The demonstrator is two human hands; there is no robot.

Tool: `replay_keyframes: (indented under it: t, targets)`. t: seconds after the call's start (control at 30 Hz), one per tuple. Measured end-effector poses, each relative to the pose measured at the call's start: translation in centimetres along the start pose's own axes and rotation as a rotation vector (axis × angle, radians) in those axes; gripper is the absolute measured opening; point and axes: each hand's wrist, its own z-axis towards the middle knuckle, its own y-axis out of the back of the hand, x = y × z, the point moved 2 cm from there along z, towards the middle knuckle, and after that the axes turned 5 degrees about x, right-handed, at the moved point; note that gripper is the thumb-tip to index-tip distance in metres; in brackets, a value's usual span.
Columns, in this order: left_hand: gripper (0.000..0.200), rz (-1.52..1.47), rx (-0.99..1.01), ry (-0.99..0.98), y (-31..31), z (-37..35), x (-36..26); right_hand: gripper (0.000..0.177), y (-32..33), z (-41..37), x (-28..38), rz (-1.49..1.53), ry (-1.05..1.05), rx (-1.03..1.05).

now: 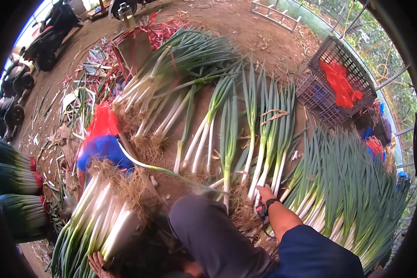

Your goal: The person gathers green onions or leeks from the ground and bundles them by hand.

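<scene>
My left hand, at the lower left, presses its fingers around the side of a thick bundle of green onions. The bundle's roots point up the view and its leaves hang toward the bottom edge. My right hand, with a dark band and a small device at the wrist, reaches to a row of loose green onions on the ground. Its fingers close at the white lower part of a stalk; the fingertips are partly hidden. My bent knee stands between both hands.
A big pile of green onions lies at right, another heap at top. Red and blue plastic bags lie above the left bundle. Crates hold red plastic. Tied bundles and scooters stand at left.
</scene>
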Motion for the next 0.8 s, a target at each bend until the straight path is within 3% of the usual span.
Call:
replay_keyframes:
  t: [0.03,0.07,0.13,0.17,0.27,0.3,0.33,0.4,0.43,0.47,0.53,0.57,0.63,0.67,0.77,0.8]
  targets:
    - [0.093,-0.058,0.008,0.015,0.8,0.0,-0.4,0.032,-0.6,-0.5,0.6,0.106,0.108,0.016]
    - [0.093,-0.058,0.004,0.014,0.8,0.0,-0.3,0.032,-0.5,-1.1,1.3,0.109,0.109,0.015]
    - [0.094,0.006,0.047,0.031,0.6,0.1,-0.3,0.024,0.2,-1.9,3.0,-0.060,0.102,-0.033]
    - [0.094,0.001,0.037,0.031,0.6,0.1,-0.3,0.022,0.3,-2.7,3.4,0.147,0.101,0.004]
    - [0.094,-0.094,0.050,0.080,0.3,0.3,-0.6,0.022,1.3,-6.0,6.4,0.493,0.089,-0.005]
    - [0.094,-0.047,0.045,0.065,-0.2,0.3,-0.3,0.033,1.8,-9.0,8.5,0.441,0.097,0.020]
    - [0.095,0.001,0.040,0.050,-0.6,0.3,-0.1,0.040,2.1,-10.6,10.2,0.452,-0.001,0.143]
    - [0.095,-0.028,0.015,0.064,-0.8,0.2,-0.3,0.038,3.2,-14.1,11.7,0.822,0.035,0.566]
    - [0.096,-0.047,0.005,0.074,-0.7,0.3,-0.4,0.038,3.2,-14.9,11.6,0.826,-0.011,0.615]
    - [0.096,-0.107,-0.039,0.063,-0.5,0.3,-0.4,0.042,3.1,-14.1,10.4,0.774,-0.142,0.559]
    - [0.096,-0.101,-0.012,0.078,0.8,0.3,-1.0,0.045,2.2,-12.8,8.1,0.335,0.041,0.297]
    - [0.095,-0.165,-0.070,0.064,1.0,0.3,-1.0,0.046,1.3,-13.6,9.1,0.276,0.237,0.119]
    - [0.094,-0.113,-0.016,0.049,1.1,-0.1,-0.7,0.047,0.6,-14.8,10.9,0.341,0.060,0.229]
    - [0.095,-0.071,-0.033,0.028,0.4,0.2,-0.5,0.048,0.7,-15.0,11.5,0.388,-0.049,0.399]
    - [0.092,-0.039,-0.059,0.048,-1.8,1.1,-0.4,0.044,0.2,-17.8,15.3,1.176,-0.089,0.928]
    - [0.090,-0.062,-0.070,0.044,-1.9,0.9,0.0,0.045,-0.6,-20.9,17.7,1.186,-0.020,0.923]
